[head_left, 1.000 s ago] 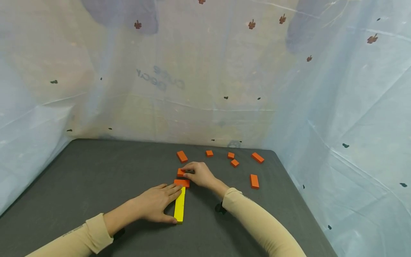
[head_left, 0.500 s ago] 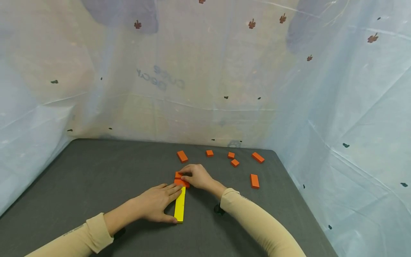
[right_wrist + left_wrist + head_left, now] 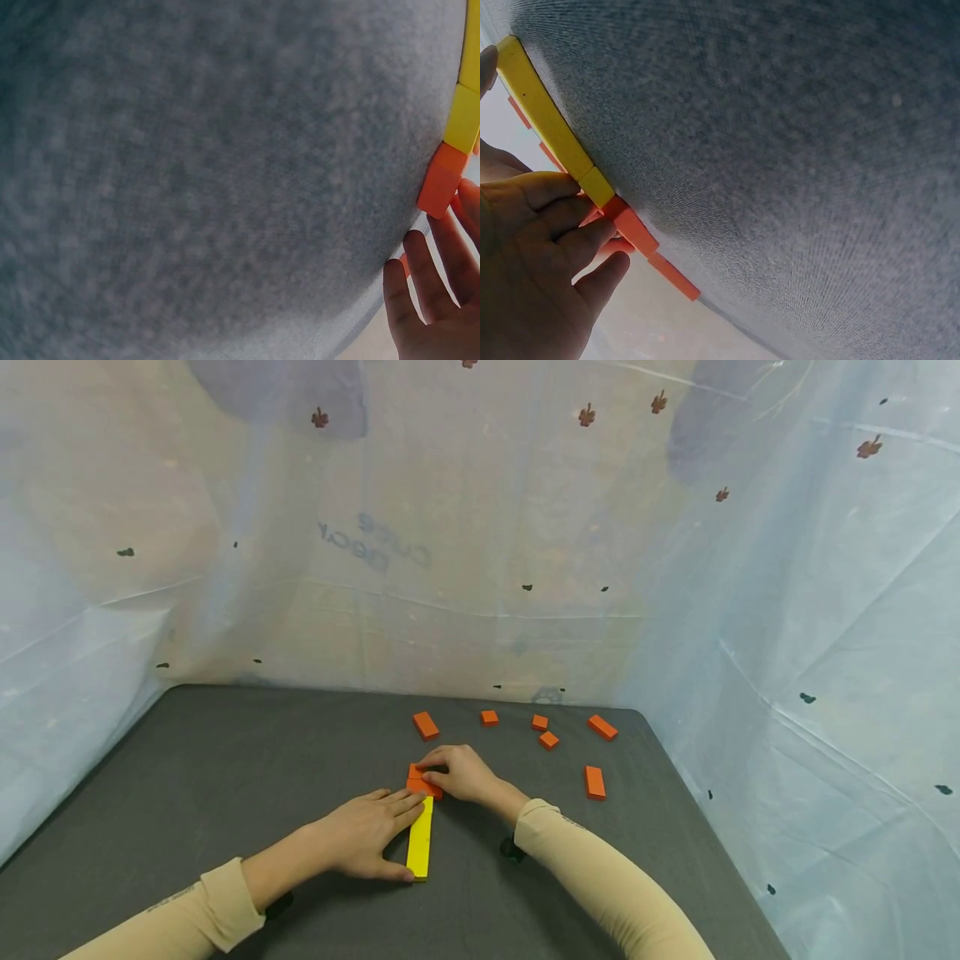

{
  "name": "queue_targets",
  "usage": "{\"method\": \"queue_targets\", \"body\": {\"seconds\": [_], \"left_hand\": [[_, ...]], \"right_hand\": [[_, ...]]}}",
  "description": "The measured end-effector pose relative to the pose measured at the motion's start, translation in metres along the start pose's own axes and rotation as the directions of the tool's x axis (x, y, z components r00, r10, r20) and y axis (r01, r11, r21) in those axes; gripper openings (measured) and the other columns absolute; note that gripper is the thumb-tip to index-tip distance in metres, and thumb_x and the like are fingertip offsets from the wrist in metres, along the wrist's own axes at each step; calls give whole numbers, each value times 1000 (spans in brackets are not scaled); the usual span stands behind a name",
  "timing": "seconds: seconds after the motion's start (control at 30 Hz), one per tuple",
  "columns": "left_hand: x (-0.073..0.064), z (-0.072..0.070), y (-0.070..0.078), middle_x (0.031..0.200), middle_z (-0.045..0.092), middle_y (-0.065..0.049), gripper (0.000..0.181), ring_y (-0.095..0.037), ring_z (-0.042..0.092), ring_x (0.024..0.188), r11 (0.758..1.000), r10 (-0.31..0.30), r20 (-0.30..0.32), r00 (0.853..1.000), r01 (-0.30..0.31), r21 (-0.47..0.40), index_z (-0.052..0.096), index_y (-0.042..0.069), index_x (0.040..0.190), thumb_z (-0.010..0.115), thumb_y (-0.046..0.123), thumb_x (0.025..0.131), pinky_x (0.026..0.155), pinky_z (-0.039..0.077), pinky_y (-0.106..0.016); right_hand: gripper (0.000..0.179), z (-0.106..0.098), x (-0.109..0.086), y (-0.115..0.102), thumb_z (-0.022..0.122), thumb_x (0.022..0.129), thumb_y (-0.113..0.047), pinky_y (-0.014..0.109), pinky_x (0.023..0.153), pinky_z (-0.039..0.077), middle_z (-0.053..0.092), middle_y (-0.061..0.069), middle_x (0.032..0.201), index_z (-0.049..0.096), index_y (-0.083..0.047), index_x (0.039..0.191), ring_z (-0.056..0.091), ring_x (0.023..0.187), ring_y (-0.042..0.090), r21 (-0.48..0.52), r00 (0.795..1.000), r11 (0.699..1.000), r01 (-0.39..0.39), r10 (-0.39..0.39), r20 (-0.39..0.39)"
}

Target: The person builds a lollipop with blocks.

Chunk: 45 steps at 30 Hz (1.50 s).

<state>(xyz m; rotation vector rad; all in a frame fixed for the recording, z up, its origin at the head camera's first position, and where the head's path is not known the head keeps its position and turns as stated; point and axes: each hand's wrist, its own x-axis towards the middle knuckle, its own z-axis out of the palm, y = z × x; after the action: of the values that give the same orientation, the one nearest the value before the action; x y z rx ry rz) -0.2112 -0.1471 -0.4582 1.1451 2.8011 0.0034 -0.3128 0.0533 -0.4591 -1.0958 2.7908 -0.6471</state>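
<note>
Head view first: where do your hands lie?

"Left hand (image 3: 366, 833) lies along the left side of a long, flat yellow bar (image 3: 419, 852), thumb at its near end, fingers stretched towards the far one; it touches rather than grips; my right hand (image 3: 462, 773) pinches a small orange block (image 3: 413, 772) between thumb and forefinger, which partly hide it."

"Which way does everything run?"

"The bar's long axis points away from me, leaning slightly right; the left wrist view shows a seam, then a short yellow block (image 3: 596, 187) at its far end; an oblong orange block (image 3: 418, 787) lies crosswise beyond that; the small orange one sits just past it, by its left part, seemingly touching; my right hand is nearer that, my left nearer the bar; six loose orange blocks (image 3: 595, 783) lie ahead and rightward on the dark grey table (image 3: 225, 777)."

"Any writing?"

"None I can make out on the blocks; the whitish plastic sheet (image 3: 450, 652) behind carries faint, back-to-front lettering (image 3: 363, 550), hard to read; print on my cream left sleeve (image 3: 195, 914) is too small."
</note>
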Motion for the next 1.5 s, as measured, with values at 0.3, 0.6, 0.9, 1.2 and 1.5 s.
{"method": "queue_targets", "body": {"seconds": [0.3, 0.6, 0.9, 1.2, 1.5], "left_hand": [[0, 0, 0, 157, 28, -6, 104, -26, 30, 143, 1000, 1, 2, 1000, -1, -3, 33, 11, 150, 39, 84, 78, 112, 30, -52], [0, -1, 0, 157, 30, -6, 104, -26, 32, 142, 1000, -2, -7, 1000, 2, 1, 33, 11, 150, 40, 84, 77, 112, 31, -51], [-1, 0, -1, 158, 27, -6, 102, -26, 29, 144, 1000, 17, -29, 999, -17, 5, 34, 10, 150, 42, 83, 78, 112, 31, -52], [-3, -1, -1, 158, 26, -7, 100, -26, 28, 144, 1000, 22, -26, 999, -22, -4, 33, 10, 150, 44, 80, 80, 112, 30, -52], [-2, -1, 0, 158, 25, -6, 100, -26, 27, 144, 1000, 23, -14, 1000, -23, -10, 33, 11, 150, 41, 82, 80, 112, 30, -52]], "right_hand": [[28, 0, 0, -1, 61, 95, -25, 30, 99, 48, 66, -5, 121, 68, -22, 122, 60, 114, 12, -6, 1000, 1000, -11, 11, 4], [32, -11, -5, 8, 61, 95, -27, 33, 97, 49, 64, -2, 125, 66, -18, 125, 59, 117, 15, 66, 999, 998, -24, 27, -36], [34, -43, -19, 45, 63, 94, -27, 34, 82, 55, 63, 0, 127, 65, -19, 127, 63, 107, 21, 93, 977, 989, -114, 129, -169], [30, -72, -43, 88, 65, 93, -25, 37, 78, 56, 62, 4, 128, 67, -22, 123, 64, 103, 22, 154, 908, 948, -277, 311, -280], [35, -85, -64, 132, 64, 93, -22, 40, 73, 54, 65, 10, 121, 64, -14, 127, 64, 99, 26, 123, 837, 893, -433, 449, -312]]}}
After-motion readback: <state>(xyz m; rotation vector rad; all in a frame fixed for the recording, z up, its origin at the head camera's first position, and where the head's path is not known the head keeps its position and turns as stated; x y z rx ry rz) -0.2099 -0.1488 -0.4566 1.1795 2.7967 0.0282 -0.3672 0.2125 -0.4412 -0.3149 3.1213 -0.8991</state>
